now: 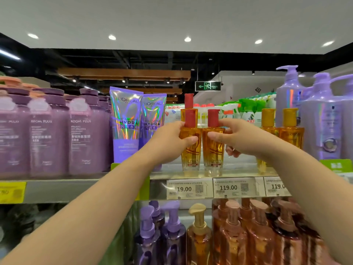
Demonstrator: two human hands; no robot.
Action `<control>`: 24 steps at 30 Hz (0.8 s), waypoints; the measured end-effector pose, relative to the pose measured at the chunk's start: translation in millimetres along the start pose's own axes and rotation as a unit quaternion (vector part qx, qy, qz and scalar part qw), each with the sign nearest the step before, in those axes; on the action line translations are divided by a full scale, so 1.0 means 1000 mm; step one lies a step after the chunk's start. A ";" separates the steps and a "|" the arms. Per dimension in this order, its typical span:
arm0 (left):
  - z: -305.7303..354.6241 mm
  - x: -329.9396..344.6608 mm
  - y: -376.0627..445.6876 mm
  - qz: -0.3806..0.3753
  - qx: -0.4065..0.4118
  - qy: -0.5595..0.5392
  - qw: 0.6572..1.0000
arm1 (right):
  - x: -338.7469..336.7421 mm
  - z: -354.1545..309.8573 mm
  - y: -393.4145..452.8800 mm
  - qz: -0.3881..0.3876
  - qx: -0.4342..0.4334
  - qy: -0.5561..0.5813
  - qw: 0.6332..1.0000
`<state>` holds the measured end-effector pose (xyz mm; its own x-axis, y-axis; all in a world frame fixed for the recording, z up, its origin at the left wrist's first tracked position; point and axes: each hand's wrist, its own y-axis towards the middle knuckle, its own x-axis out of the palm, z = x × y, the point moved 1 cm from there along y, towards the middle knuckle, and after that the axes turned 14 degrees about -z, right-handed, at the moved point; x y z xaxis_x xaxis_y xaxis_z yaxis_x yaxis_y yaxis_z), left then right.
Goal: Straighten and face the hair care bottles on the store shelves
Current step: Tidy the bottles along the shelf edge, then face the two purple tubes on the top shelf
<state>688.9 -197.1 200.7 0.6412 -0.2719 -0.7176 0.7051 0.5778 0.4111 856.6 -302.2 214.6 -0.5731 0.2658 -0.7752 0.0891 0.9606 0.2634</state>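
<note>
Your left hand (172, 138) grips the left red-capped amber hair oil bottle (191, 146), thumb across its front. Your right hand (238, 138) pinches the right red-capped amber hair oil bottle (213, 148) touching it. Both stand upright on the upper shelf (191, 174), between holographic L'Oréal tubes (126, 123) and yellow-capped amber bottles (290, 131).

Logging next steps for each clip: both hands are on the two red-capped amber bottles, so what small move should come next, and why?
Probably ease both bottles forward to the shelf edge, labels out. The left hand grips the left red-capped bottle and the right hand the right red-capped bottle; they stand upright, side by side, just behind the price tags.
</note>
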 end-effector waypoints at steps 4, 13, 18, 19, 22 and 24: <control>-0.001 -0.001 -0.004 -0.012 0.016 -0.018 1.000 | 0.002 -0.001 -0.005 0.012 -0.005 0.004 1.000; 0.006 0.000 -0.015 -0.002 0.024 0.004 1.000 | 0.003 0.005 -0.004 0.028 0.011 -0.014 0.999; 0.010 -0.004 -0.028 0.024 -0.002 0.081 0.996 | 0.005 0.002 -0.007 0.057 0.011 -0.003 0.998; 0.012 -0.010 -0.033 0.041 -0.005 0.109 0.993 | 0.004 -0.001 -0.010 0.107 0.004 -0.014 0.994; 0.014 -0.036 -0.052 0.117 -0.007 0.162 0.980 | 0.001 -0.021 -0.022 0.269 -0.084 -0.021 0.959; 0.012 -0.060 -0.063 0.179 -0.007 0.192 0.965 | 0.004 -0.048 -0.027 0.273 -0.152 -0.016 0.950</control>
<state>609.6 -226.2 224.6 0.6812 0.2518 -0.6874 0.4532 0.5924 0.6661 813.1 -331.1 231.5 -0.4829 0.7243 -0.4921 0.1235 0.6127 0.7806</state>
